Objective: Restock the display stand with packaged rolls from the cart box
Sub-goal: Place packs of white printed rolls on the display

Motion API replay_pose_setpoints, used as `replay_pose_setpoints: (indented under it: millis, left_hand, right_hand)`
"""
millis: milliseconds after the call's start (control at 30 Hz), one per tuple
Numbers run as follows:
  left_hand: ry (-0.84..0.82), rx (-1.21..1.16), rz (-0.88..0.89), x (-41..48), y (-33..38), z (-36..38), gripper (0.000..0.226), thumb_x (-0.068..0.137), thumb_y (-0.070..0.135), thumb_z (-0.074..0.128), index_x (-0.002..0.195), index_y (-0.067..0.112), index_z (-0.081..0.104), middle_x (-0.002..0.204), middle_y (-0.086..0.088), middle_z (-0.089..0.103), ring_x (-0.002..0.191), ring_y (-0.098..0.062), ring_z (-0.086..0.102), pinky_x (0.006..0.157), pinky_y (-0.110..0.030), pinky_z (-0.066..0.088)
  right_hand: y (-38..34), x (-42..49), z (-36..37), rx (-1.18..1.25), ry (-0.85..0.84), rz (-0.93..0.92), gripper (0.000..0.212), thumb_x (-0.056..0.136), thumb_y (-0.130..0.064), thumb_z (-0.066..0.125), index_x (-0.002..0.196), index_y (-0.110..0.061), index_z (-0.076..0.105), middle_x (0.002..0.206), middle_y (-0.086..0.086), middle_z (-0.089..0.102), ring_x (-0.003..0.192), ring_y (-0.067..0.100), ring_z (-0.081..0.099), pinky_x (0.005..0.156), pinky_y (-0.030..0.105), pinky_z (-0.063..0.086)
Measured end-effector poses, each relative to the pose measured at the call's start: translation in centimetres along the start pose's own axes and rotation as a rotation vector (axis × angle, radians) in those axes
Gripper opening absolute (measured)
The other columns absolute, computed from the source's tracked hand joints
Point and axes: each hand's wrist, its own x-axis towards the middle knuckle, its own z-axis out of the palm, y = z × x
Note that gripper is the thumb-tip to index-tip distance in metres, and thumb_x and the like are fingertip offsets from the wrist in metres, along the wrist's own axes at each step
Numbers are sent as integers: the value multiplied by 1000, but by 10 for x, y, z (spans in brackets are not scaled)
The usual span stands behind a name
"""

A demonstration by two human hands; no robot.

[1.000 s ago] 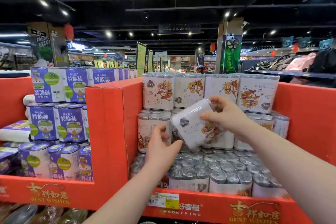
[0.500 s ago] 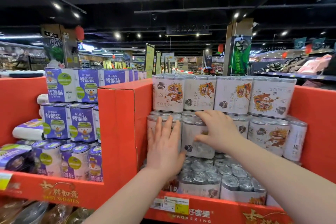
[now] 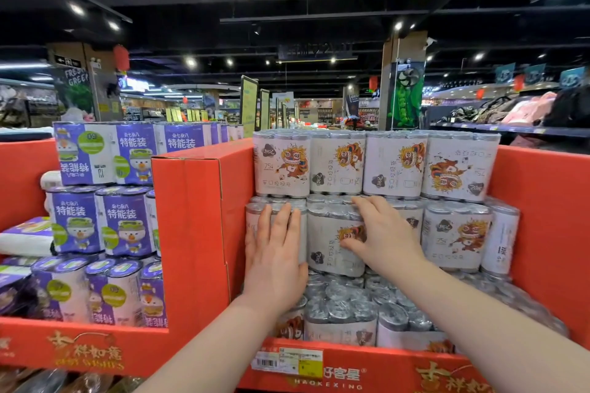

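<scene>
At the left end of the display stand's (image 3: 204,233) right-hand bay, middle tier: right-hand fingers (image 3: 362,210) spread and slightly curled over the top front edge of a white pack of rolls (image 3: 332,246), thumb low on its printed face. Not a closed grasp; reads as pressing the pack back into line. Right hand (image 3: 383,233) covers the pack's right side.

Left-hand fingers (image 3: 277,223) straight, together, laid flat on the neighbouring pack (image 3: 252,226), the one against the orange divider wall. Left hand (image 3: 274,258) open, palm on, holding nothing.

Pack stands upright, label forward, top row of lion-print packs (image 3: 373,163) directly above, a lower layer of rolls (image 3: 344,300) beneath showing shiny end caps.

Handling, as a guess: light, shrink-wrapped film, glossy so likely a bit slick; bundle firm but wrap gives under fingertips. Best hold is across the top edge and one side, or both palms on opposite sides.

Purple-label packs (image 3: 127,220) fill the left bay.

Hidden: the cart box is not in view. Depth behind the front row not visible. Whether the pack sits fully seated at its base is hard to make out. Price tag (image 3: 287,359) print too small to read.
</scene>
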Motion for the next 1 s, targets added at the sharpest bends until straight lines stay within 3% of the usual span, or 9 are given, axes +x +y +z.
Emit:
replay_pose_setpoints:
  millis: [100,133,233,300,400,533,767,900,1000]
  left_hand:
    - [-17,23,0,1,-1,1,91,61,29,80,142,8,42,147,-8,42,137,-30,20,103,-60,34]
    - [-49,6,-6,0,-1,0,90,66,28,77,145,9,38,151,-8,37,139,-29,16,106,-60,30]
    - [-85,-17,-11,-2,-1,-3,83,91,31,51,153,19,-3,161,4,-9,146,-23,-18,117,-51,-4]
    - [-87,8,-17,-4,-1,-6,82,94,32,46,152,22,-11,159,7,-18,145,-21,-24,116,-49,-10]
    - [-96,-33,-38,-5,-1,-7,80,95,32,45,152,23,-11,159,6,-20,145,-20,-25,115,-48,-12]
    - [-106,-29,-40,-5,2,-9,80,95,31,45,152,21,-10,159,5,-19,145,-22,-25,116,-49,-11]
    - [-131,-41,-54,-7,2,-13,80,96,32,44,152,22,-12,158,5,-23,144,-20,-26,116,-47,-13]
    - [-149,-31,-54,-7,5,-12,81,96,29,45,152,20,-14,158,4,-25,144,-22,-28,116,-47,-12]
    - [-166,-4,-50,-6,6,-13,83,96,30,45,151,19,-15,158,3,-26,143,-24,-29,116,-49,-11]
  right_hand:
    - [-1,-2,-1,83,-16,35,73,82,-44,66,143,-25,31,138,-4,35,119,20,48,96,36,45]
    - [-1,-3,-1,84,-22,35,72,83,-44,66,144,-26,31,139,-4,34,119,20,49,94,36,46]
    - [-1,-2,-1,101,-26,28,70,84,-42,65,144,-26,32,142,-6,33,122,18,47,95,34,45]
    - [-1,-1,-2,207,-41,56,69,81,-38,71,140,-25,38,138,-5,37,121,16,47,96,32,42]
    - [2,4,-7,309,-95,97,80,75,-34,78,142,-22,35,139,-1,38,127,17,42,103,34,37]
    - [1,7,-9,256,-123,83,85,74,-34,78,145,-19,32,144,3,38,132,19,38,108,36,36]
    - [7,5,-11,358,-59,91,62,79,-31,75,134,-21,49,135,-3,50,123,14,47,102,30,38]
    - [1,5,-17,36,-71,31,59,87,-44,61,140,-26,42,143,-4,32,120,21,50,90,35,47]
    - [-3,6,-13,-50,-75,29,58,93,-41,53,145,-28,32,145,-5,32,119,23,51,81,35,48]
